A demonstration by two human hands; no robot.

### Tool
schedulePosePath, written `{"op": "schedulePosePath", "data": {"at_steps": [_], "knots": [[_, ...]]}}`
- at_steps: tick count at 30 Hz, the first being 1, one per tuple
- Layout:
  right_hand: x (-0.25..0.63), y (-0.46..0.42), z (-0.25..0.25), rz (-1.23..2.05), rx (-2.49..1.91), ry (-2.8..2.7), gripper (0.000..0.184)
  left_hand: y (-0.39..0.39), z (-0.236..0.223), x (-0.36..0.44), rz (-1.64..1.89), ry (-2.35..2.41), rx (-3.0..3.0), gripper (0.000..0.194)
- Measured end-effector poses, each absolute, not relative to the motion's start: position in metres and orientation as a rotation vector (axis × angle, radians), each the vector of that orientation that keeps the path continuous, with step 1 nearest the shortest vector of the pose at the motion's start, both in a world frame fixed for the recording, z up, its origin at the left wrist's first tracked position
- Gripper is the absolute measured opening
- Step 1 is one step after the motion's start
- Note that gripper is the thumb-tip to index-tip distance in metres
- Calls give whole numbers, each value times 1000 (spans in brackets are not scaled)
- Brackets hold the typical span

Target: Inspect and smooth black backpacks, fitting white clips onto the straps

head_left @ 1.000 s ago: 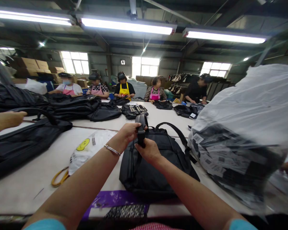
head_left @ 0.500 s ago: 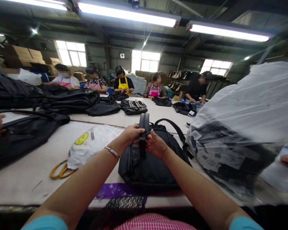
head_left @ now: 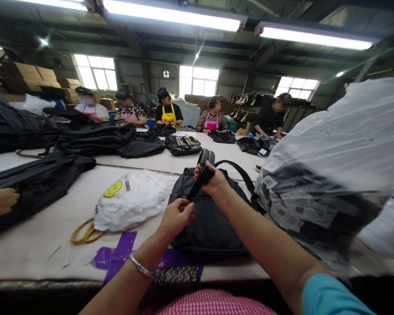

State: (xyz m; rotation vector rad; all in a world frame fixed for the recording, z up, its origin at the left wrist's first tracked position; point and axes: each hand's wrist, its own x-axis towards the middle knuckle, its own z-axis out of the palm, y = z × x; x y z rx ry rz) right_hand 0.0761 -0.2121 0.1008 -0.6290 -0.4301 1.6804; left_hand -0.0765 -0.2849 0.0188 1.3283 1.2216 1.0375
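A black backpack point(head_left: 213, 223) lies on the white table in front of me. One of its shoulder straps point(head_left: 206, 158) is lifted above the bag, and my right hand point(head_left: 214, 178) is wrapped round its padded part near the buckle end. Lower down, my left hand point(head_left: 179, 216) pinches the narrow webbing point(head_left: 194, 189) that runs down from that strap. The other shoulder strap point(head_left: 241, 173) arches loose at the bag's right side. Beside the backpack, to the left, is a white plastic bag point(head_left: 134, 201) with a yellow smiley.
Yellow-handled scissors point(head_left: 85, 232) stick out from under the plastic bag. A big clear sack point(head_left: 318, 175) of labelled packets stands at right. Black bags point(head_left: 95, 140) are heaped at back left. A co-worker's hand point(head_left: 1, 202) touches another black bag point(head_left: 42, 183); several people work across the table.
My left hand has moved from the padded strap down to the webbing below. My right hand has closed round the strap, which now tilts. The co-worker's hand at left has shifted lower.
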Motion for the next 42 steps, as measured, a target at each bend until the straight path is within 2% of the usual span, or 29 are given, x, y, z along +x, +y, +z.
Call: {"op": "schedulePosePath", "data": {"at_steps": [6,12,20,31,36,42], "knots": [[57,-225,107,1732,-639,-372,27,-281,30,-69,1111,988,1010,46],[60,-223,106,1662,-661,-413,22,-274,27,-66,1199,972,1233,45],[80,-180,98,1442,-978,-457,23,-281,22,-79,1017,1146,1756,44],[61,-149,55,1343,-1254,-419,11,-315,18,-78,1080,1330,1769,44],[82,-134,45,1280,-1352,-350,18,-337,7,-78,1024,1289,1726,44],[92,-129,30,1264,-1354,-345,16,-356,-3,-95,948,1286,1762,45]]}}
